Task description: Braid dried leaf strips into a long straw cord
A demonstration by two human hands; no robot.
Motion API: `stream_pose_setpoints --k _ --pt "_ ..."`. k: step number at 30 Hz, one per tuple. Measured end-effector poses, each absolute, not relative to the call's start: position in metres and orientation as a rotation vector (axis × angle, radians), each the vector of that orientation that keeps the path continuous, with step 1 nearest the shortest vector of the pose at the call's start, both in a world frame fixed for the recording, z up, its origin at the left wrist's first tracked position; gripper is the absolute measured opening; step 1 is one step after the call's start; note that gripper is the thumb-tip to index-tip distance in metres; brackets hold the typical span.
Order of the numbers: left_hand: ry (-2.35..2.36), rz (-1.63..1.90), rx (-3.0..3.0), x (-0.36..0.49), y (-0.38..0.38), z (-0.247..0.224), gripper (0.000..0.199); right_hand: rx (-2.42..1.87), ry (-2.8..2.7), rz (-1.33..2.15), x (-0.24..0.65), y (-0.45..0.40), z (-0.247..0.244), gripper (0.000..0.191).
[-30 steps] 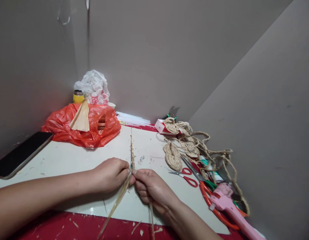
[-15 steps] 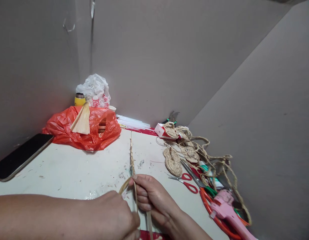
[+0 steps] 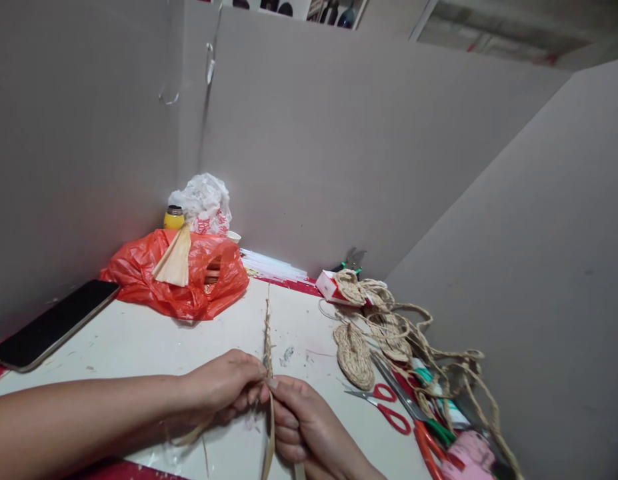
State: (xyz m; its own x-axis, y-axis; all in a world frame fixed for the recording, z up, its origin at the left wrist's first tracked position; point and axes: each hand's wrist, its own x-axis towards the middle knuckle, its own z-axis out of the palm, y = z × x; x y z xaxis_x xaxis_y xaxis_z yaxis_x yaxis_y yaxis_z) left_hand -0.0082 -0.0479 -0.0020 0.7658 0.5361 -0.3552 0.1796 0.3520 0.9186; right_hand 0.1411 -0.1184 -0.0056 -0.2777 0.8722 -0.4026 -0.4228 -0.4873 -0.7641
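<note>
**Two pinches meet on one frayed, straw-coloured fibre cord (image 3: 267, 340)**

In the head view, the cord lies on the white-surfaced worktop (image 3: 149, 340), running away from the person and thinning toward its far tip; its near end sits between the hands. The left hand (image 3: 229, 383) reaches in from the side, its grip pressed together at that end. The right hand (image 3: 313, 420) meets it there, thumb and forefinger pinching the same spot, the other fingers curled inward. A flat, pale tan fibre strip (image 3: 270, 433) hangs from the join toward the person, and a second, blurred tan strip (image 3: 191, 437) shows below the left wrist.

The step in hand looks like working loose strips into the cord; whether by twisting or braiding is too small to tell. The next move seems to call for a firm pinch at the join, even tension and strips kept apart.

Well to the right of the join lie small red-handled metal scissors (image 3: 373, 400) and a flat, figure-eight coil of tan rope (image 3: 356, 360).
</note>
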Motion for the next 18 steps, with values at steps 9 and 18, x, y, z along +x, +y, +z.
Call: stream_pose_setpoints --k 9,18 --pt "0.664 0.311 1.490 -0.0113 -0.0429 -0.0022 0.027 -1.199 -0.805 1.841 0.1422 -0.1200 -0.0072 0.028" --pt "0.654 0.295 1.540 -0.0143 -0.0409 -0.0052 0.031 -1.281 -0.923 1.792 0.1427 -0.1186 -0.0103 0.031"
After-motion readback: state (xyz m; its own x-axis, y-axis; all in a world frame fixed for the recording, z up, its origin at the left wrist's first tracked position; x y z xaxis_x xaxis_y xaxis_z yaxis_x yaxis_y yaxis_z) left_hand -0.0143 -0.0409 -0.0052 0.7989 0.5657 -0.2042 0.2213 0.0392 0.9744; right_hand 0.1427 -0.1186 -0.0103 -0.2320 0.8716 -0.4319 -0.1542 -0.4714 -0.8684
